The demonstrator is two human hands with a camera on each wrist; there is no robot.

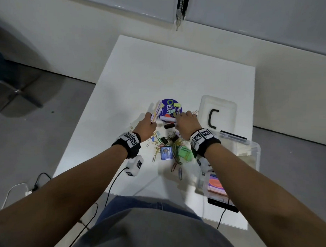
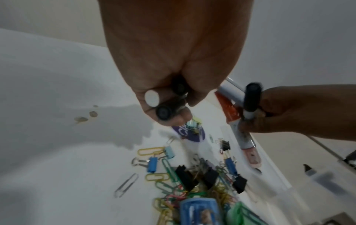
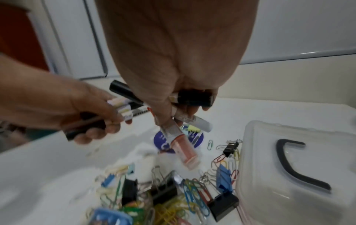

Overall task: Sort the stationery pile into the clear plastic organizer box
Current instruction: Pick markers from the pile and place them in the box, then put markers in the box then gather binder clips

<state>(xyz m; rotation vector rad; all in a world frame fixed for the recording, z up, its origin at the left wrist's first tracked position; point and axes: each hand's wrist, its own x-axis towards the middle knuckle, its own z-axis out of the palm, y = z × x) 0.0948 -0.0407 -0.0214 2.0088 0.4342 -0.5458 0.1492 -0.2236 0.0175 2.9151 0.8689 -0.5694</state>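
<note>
My left hand (image 1: 146,123) grips a bundle of markers (image 1: 157,110) above the table's middle; their round ends (image 2: 163,106) show under its curled fingers. My right hand (image 1: 185,120) holds several more markers (image 1: 168,120), one with a red cap (image 3: 185,152) and one with a black cap (image 3: 192,99). The pile of coloured paper clips and binder clips (image 1: 168,145) lies just below both hands. The clear organizer box (image 1: 250,150) stands open at the right edge, with its lid (image 1: 217,114) lying flat beyond it.
A purple round disc (image 1: 170,105) carrying small pastel clips lies beyond the hands. A blue case (image 1: 165,153) and a green case (image 1: 185,153) sit in the pile. A black phone (image 1: 222,204) lies by the box. Cables hang off the table's near edge.
</note>
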